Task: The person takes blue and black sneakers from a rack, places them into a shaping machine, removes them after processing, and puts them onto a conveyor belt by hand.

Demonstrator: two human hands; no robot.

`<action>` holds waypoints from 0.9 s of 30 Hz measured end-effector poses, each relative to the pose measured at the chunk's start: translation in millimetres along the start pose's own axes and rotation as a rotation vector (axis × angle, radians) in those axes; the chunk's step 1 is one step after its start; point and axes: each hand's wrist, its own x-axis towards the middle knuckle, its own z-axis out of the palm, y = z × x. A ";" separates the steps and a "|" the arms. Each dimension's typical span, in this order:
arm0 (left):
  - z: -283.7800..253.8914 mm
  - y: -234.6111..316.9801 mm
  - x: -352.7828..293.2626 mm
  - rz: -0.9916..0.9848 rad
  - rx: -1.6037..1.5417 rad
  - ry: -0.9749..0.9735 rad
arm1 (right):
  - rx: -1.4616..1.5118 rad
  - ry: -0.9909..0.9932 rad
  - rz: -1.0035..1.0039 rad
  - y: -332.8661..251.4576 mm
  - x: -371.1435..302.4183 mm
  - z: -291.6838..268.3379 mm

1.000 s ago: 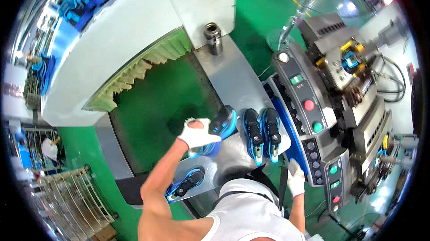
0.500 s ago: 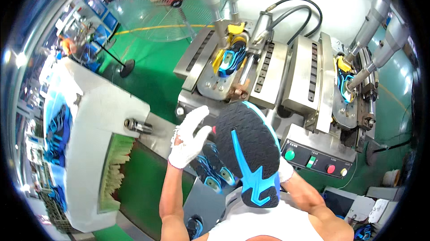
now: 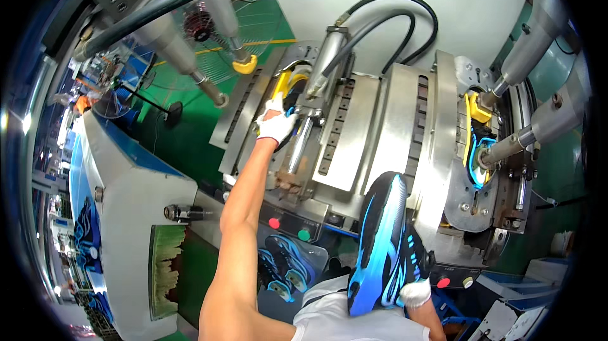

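Note:
My right hand, in a white glove, grips a black and blue sneaker by its heel end. The shoe stands on edge in front of my body, its pale-to-blue sole side showing. At the left station of the press, my left hand, gloved too, is closed on a second sneaker. That shoe sits in the station beside a yellow pad and is mostly hidden by the hand. The left station's two metal press arms are raised off it.
The right station's press arms bear on another blue sneaker. A pair of sneakers lies on a grey surface near my lap. Left of me is a white machine with a bristle-edged opening. Buttons line the press front.
My left hand has reached forward into the left station, where the press arms have lifted and swung left. The sneaker in my right hand has turned from sole-up to edge-on and moved right.

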 end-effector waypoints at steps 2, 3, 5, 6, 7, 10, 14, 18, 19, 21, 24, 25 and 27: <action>2.7 2.4 17.1 -0.070 0.075 -0.029 | 0.040 0.097 0.030 -0.4 -9.0 14.0; -4.1 2.9 26.2 -0.063 0.096 -0.076 | 0.065 0.113 0.107 3.1 -10.7 8.3; -30.5 3.2 43.5 -0.073 0.099 -0.243 | 0.135 0.187 0.201 10.8 -13.7 8.4; -47.3 6.0 45.7 -0.068 0.063 -0.227 | 0.180 0.246 0.197 11.1 -12.1 18.1; -66.9 2.7 43.0 -0.073 0.027 -0.214 | 0.140 0.231 0.228 13.3 -11.0 19.1; -119.6 -28.4 10.6 -0.018 -0.122 -0.030 | 0.049 0.236 0.241 26.1 -0.2 28.3; -185.6 -52.2 -101.0 0.066 -0.341 0.212 | -0.032 0.272 0.242 35.7 21.1 58.9; -196.8 -112.4 -241.9 -0.069 -0.511 0.386 | -0.097 0.151 0.164 88.9 116.6 79.2; -188.0 -139.4 -282.7 -0.160 -0.537 0.394 | -0.109 0.045 0.175 95.2 153.7 118.8; -184.5 -156.3 -344.8 -0.296 -0.464 0.403 | 0.012 0.013 0.247 115.4 231.6 152.2; -150.6 -195.4 -438.4 -0.651 -0.421 0.389 | -0.023 -0.118 0.294 140.5 315.1 198.1; -141.4 -205.6 -474.4 -0.828 -0.384 0.364 | -0.193 0.027 0.337 152.3 332.0 219.7; -115.9 -214.1 -520.3 -0.976 -0.326 0.376 | -0.694 0.230 0.170 169.5 418.0 177.9</action>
